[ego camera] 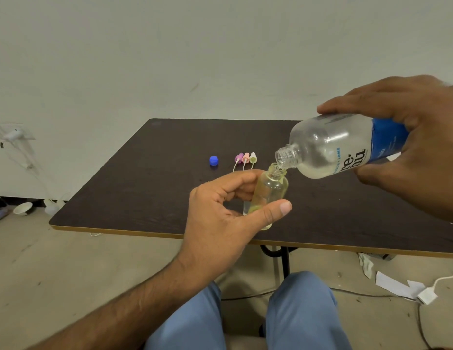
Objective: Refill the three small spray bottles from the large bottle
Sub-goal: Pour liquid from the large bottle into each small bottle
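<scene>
My left hand (220, 215) holds a small yellow-tinted spray bottle (269, 190) upright above the dark table (144, 193), its neck uncapped. My right hand (407, 137) grips the large clear bottle (331, 147) with a blue label, tilted so its open mouth sits right over the small bottle's neck. A little liquid lies in the large bottle's lower side. Three spray heads, purple (238, 157), pink (245, 157) and yellow-green (253, 157), lie side by side on the table behind the small bottle. A blue cap (213, 160) lies to their left. Only one small bottle is in view.
The table's near edge (170, 233) runs just beyond my knees (296, 311). On the floor lie a white charger and cable (427, 295), paper scraps (392, 284), and a white bowl (23, 208) by the wall at left.
</scene>
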